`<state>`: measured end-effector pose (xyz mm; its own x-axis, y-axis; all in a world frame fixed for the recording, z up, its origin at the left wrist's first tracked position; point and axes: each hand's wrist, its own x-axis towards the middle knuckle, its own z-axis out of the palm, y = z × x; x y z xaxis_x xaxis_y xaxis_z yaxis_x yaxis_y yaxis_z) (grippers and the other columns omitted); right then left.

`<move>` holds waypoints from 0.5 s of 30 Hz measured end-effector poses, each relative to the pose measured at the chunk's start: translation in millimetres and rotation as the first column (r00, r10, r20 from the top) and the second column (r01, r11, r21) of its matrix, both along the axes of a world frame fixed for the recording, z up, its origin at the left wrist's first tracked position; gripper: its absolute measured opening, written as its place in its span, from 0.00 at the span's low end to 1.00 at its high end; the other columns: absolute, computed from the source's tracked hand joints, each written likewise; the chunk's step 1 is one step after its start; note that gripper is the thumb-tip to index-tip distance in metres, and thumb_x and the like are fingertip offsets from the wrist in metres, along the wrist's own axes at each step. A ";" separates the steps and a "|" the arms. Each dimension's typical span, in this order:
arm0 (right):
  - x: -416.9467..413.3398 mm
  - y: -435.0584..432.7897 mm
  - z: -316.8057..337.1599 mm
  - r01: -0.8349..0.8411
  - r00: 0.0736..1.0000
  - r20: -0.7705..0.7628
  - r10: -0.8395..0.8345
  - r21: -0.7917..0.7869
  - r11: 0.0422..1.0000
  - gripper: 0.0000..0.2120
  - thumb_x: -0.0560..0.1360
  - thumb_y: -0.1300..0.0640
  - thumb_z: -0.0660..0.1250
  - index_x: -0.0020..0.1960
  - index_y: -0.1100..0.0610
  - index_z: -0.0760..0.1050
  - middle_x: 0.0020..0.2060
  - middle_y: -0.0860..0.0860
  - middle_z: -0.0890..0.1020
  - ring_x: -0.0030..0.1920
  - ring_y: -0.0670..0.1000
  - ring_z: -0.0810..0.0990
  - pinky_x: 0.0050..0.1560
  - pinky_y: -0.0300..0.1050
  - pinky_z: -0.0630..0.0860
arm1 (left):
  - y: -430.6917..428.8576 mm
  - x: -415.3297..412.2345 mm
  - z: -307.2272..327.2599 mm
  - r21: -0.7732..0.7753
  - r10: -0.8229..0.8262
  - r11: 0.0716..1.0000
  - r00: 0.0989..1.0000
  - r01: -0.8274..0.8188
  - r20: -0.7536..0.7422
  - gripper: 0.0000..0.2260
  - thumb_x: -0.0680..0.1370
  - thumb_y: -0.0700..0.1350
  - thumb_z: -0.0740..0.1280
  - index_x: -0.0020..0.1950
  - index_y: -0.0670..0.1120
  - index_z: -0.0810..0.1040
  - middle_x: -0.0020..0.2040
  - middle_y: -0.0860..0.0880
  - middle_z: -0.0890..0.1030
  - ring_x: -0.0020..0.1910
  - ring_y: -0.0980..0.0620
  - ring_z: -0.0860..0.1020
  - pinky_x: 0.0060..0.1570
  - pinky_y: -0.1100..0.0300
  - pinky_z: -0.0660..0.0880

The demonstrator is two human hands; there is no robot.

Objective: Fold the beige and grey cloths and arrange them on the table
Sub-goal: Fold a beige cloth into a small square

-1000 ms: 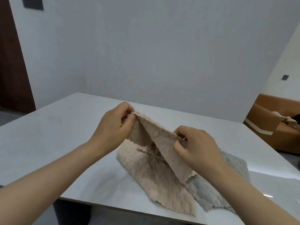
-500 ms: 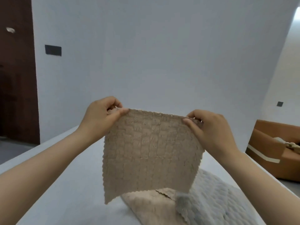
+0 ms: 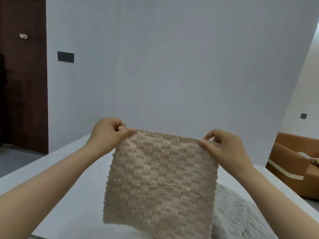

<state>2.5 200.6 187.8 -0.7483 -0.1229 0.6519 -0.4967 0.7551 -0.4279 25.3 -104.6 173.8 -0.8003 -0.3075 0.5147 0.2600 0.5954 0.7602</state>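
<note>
Beige cloth [image 3: 160, 183] hangs spread in the air in front of the person, held up by its two top corners above the white table [image 3: 69, 169]. The left hand [image 3: 107, 135] pinches the top left corner between thumb and curled fingers, and the right hand [image 3: 226, 149] pinches the top right corner the same way, thumb on the near face of the fabric. The cloth has a raised checkered texture and hangs nearly flat, its top edge stretched between the hands and sloping slightly down toward the right. Behind it and to the right, a grey cloth [image 3: 241, 213] with a bumpy quilted surface lies on the table, partly hidden by the beige one; whether the two touch cannot be told. Both forearms are bare. Beyond the table stands a plain pale wall with a dark switch plate [image 3: 65, 56] on it, a dark brown door [image 3: 22, 92] to the left, and an orange-brown sofa [image 3: 293, 164] with a cream stripe at the right.
</note>
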 end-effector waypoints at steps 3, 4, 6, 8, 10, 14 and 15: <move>-2.0 -4.5 -16.0 -0.017 0.997 0.079 0.022 -0.071 0.997 0.04 0.72 0.55 0.71 0.39 0.51 0.78 0.23 0.47 0.72 0.27 0.46 0.71 0.31 0.38 0.67 | -3.8 -4.7 -16.2 0.208 -0.140 0.972 0.983 0.112 0.121 0.15 0.72 0.49 0.74 0.38 0.37 0.78 0.26 0.51 0.73 0.24 0.57 0.72 0.30 0.63 0.75; -1.5 -6.2 -19.5 -0.045 0.993 0.107 0.057 -0.105 0.993 0.04 0.72 0.55 0.70 0.39 0.51 0.77 0.22 0.48 0.72 0.26 0.47 0.71 0.31 0.39 0.69 | -4.0 -5.6 -19.7 0.269 -0.180 0.953 0.973 0.137 0.142 0.14 0.73 0.47 0.73 0.42 0.36 0.79 0.28 0.50 0.72 0.25 0.56 0.71 0.32 0.63 0.76; 2.2 -10.2 -22.6 -0.119 0.972 0.179 0.149 -0.168 0.979 0.03 0.73 0.55 0.69 0.42 0.52 0.77 0.22 0.51 0.75 0.24 0.47 0.74 0.29 0.36 0.71 | -2.6 -5.6 -24.0 0.336 -0.232 0.927 0.959 0.167 0.164 0.14 0.74 0.46 0.71 0.49 0.34 0.80 0.32 0.47 0.71 0.26 0.56 0.72 0.35 0.64 0.77; 7.8 -14.4 -22.8 -0.194 0.942 0.237 0.239 -0.198 0.961 0.02 0.75 0.58 0.68 0.43 0.54 0.78 0.25 0.53 0.80 0.24 0.48 0.77 0.26 0.35 0.71 | 2.6 -1.3 -25.3 0.339 -0.269 0.919 0.950 0.203 0.160 0.12 0.75 0.45 0.71 0.50 0.36 0.81 0.33 0.48 0.72 0.26 0.57 0.74 0.35 0.66 0.77; 12.9 -18.9 -22.6 -0.262 0.906 0.275 0.322 -0.234 0.936 0.05 0.76 0.62 0.66 0.43 0.57 0.80 0.27 0.55 0.82 0.26 0.49 0.80 0.26 0.38 0.73 | 10.1 5.6 -24.7 0.307 -0.289 0.922 0.946 0.235 0.146 0.09 0.73 0.43 0.72 0.49 0.38 0.81 0.35 0.47 0.78 0.27 0.58 0.77 0.35 0.65 0.78; 19.8 -30.2 -22.5 -0.337 0.825 0.354 0.441 -0.319 0.886 0.05 0.75 0.64 0.68 0.45 0.61 0.82 0.28 0.50 0.82 0.27 0.45 0.80 0.30 0.38 0.77 | 22.1 18.4 -25.1 0.334 -0.317 0.903 0.944 0.270 0.095 0.09 0.72 0.41 0.73 0.48 0.37 0.80 0.37 0.45 0.82 0.30 0.56 0.79 0.35 0.65 0.80; 21.5 -33.2 -22.5 -0.344 0.810 0.363 0.461 -0.343 0.874 0.04 0.75 0.64 0.68 0.45 0.62 0.82 0.29 0.50 0.82 0.27 0.44 0.81 0.30 0.38 0.77 | 24.2 21.1 -25.4 0.348 -0.332 0.893 0.940 0.284 0.084 0.08 0.73 0.40 0.73 0.48 0.37 0.81 0.37 0.44 0.82 0.32 0.55 0.80 0.37 0.65 0.80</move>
<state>24.0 167.4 165.3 -0.8737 -0.3526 0.3351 -0.4584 0.3660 -0.8099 46.4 -80.4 148.5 -0.9375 -0.1650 0.3063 0.2688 0.2155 0.9388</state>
